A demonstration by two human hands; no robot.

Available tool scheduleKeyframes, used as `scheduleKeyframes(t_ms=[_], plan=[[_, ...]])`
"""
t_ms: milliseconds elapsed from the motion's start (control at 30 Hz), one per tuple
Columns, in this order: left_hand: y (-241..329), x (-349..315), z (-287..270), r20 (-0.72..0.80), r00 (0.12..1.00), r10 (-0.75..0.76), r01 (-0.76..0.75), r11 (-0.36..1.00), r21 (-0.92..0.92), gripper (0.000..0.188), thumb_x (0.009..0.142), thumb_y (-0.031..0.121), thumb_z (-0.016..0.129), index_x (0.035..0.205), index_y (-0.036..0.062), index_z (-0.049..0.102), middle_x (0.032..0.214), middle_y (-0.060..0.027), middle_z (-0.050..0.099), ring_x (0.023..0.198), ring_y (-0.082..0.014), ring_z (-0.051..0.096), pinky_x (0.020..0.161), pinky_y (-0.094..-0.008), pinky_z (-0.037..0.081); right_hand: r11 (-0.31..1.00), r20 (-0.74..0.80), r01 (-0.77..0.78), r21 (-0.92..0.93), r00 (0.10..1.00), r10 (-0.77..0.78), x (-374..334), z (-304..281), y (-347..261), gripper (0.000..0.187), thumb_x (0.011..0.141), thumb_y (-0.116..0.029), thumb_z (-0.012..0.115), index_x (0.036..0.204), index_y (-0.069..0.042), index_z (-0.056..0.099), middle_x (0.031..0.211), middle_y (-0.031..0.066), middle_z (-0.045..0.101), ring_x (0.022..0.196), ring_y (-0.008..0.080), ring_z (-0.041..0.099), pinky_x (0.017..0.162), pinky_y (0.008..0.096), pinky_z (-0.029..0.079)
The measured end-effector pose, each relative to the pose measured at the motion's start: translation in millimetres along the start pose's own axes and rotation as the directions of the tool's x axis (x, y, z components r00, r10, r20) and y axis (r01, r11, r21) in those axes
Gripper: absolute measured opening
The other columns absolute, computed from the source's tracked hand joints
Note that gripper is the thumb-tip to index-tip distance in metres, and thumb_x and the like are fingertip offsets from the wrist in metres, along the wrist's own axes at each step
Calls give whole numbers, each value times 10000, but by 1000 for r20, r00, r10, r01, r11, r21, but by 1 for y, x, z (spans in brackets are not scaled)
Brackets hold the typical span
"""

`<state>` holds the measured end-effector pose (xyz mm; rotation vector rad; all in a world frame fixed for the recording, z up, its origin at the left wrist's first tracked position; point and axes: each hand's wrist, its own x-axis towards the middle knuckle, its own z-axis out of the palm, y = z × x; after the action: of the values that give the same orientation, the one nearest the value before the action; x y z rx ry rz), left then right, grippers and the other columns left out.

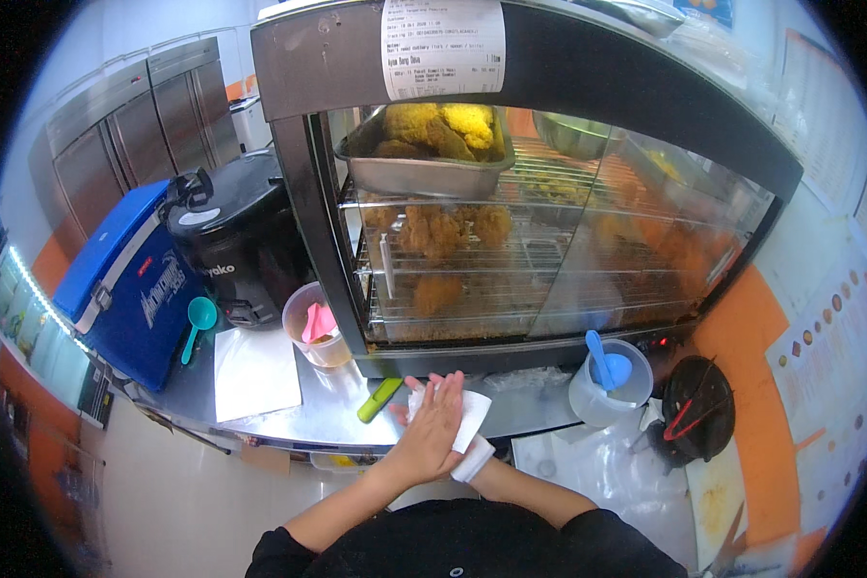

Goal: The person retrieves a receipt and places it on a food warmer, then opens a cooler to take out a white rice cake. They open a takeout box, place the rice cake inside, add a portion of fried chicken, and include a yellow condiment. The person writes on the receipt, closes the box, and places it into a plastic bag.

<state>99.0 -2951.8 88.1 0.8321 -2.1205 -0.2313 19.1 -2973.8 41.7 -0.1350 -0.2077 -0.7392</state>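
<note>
My left hand (435, 424) lies flat over my right hand, its fingers stretched out and together. A sheet of white tissue (472, 420) is pressed between the two hands and sticks out on both sides. Most of my right hand (399, 412) is hidden underneath, with only some fingertips showing at the left. White material (473, 460) sits at my right wrist; whether it belongs to the tissue I cannot tell. Just left of the hands, a lime-green handled tool (380, 399) rests on the steel counter (337, 416).
A glass warming cabinet (549, 358) with fried food stands behind the hands. To the left are a pink-scoop tub (320, 349), white paper sheets (256, 376), a teal scoop (198, 318), a black cooker (246, 241) and a blue cooler (130, 289). At right stand a blue-scoop tub (597, 400) and black container (708, 400).
</note>
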Motion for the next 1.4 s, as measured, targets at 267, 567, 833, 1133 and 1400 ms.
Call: scheduleKeyframes(t_ms=[267, 567, 833, 1133, 1400], plan=[[0, 3, -4, 66, 998, -22, 23, 1000, -17, 623, 774, 81, 674, 1344, 2, 436, 1438, -221, 405, 1321, -377, 416, 1083, -509, 320, 999, -83, 1, 32, 997, 1, -22, -41, -8, 437, 993, -427, 396, 1335, -160, 451, 1353, 96, 491, 1214, 227, 494, 1049, 399, 388], [-7, -7, 9, 0, 977, -215, 181, 823, -538, 488, 919, 238, 529, 1351, 20, 465, 1464, -199, 379, 1411, -356, 267, 1142, -471, 193, 998, -157, 33, 54, 987, -24, -51, -60, -13, 430, 993, -442, 393, 1301, -154, 480, 1305, 94, 527, 1171, 224, 529, 1016, 389, 423], [-9, 2, 24, 109, 980, -166, 197, 891, -410, 635, 911, 384, 521, 1438, 63, 370, 1533, -150, 269, 1458, -338, 114, 1148, -519, 104, 991, -193, 97, 88, 978, -78, -44, -92, -30, 432, 984, -468, 404, 1225, -134, 536, 1203, 89, 589, 1102, 210, 574, 961, 375, 458], [-54, -23, -1, 742, 548, -386, 615, 787, -45, 272, 780, 107, 573, 1045, 45, 590, 1221, -141, 548, 1091, -310, 548, 872, -425, 452, 301, -213, -77, -951, 867, -451, 12, -42, -73, 402, 993, -397, 457, 990, -48, 655, 945, 95, 672, 874, 234, 652, 773, 370, 510], [-63, -15, 68, 408, 898, -165, -68, 864, 499, 462, 715, 140, 642, 1163, 106, 537, 1119, -79, 537, 1038, -272, 531, 787, -411, 447, -705, -31, 66, -706, 992, 124, 18, 10, 38, 394, 952, -339, 444, 822, -41, 667, 787, 201, 665, 732, 375, 650, 665, 489, 496]])
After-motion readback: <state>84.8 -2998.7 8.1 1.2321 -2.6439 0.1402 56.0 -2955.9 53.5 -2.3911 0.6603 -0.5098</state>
